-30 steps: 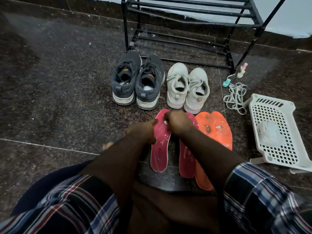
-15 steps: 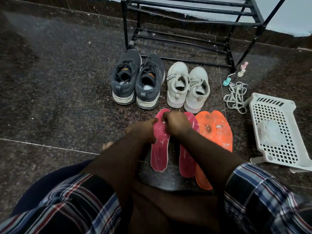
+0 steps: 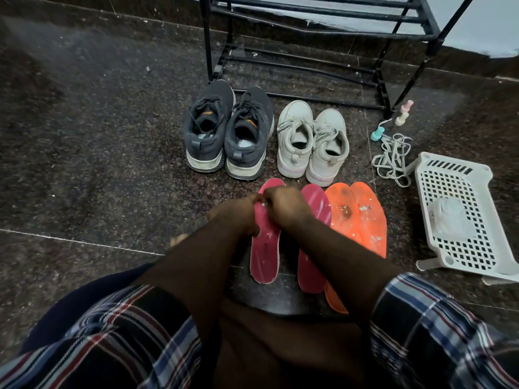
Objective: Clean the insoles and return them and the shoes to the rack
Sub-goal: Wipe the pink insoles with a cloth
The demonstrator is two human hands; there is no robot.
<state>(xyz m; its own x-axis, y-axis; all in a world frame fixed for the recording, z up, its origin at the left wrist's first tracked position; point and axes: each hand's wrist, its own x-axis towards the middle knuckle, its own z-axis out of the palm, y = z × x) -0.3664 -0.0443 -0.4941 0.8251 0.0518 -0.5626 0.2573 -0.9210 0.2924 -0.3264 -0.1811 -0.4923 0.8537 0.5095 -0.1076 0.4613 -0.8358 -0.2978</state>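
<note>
Two pink insoles lie side by side on the dark floor in front of me. My left hand (image 3: 236,213) grips the left edge of the left pink insole (image 3: 265,254) near its toe end. My right hand (image 3: 286,206) pinches the same insole from the right with curled fingers, and a small white speck shows at the fingertips. The right pink insole (image 3: 316,204) lies flat, partly under my right forearm. Two orange insoles (image 3: 362,217) with white and dark smudges lie to its right. Behind them stand grey sneakers (image 3: 229,133) and white sneakers (image 3: 311,144), in front of the black rack (image 3: 205,37).
A white perforated basket (image 3: 477,248) holding a clear plastic bundle (image 3: 449,217) sits at the right. Loose white laces (image 3: 393,161) and small bottles (image 3: 403,113) lie by the rack's right leg. My plaid sleeves and knees fill the bottom of the view.
Both hands stay on the toe end of the left pink insole, with only slight shifts of the fingers. Nothing else has moved.
</note>
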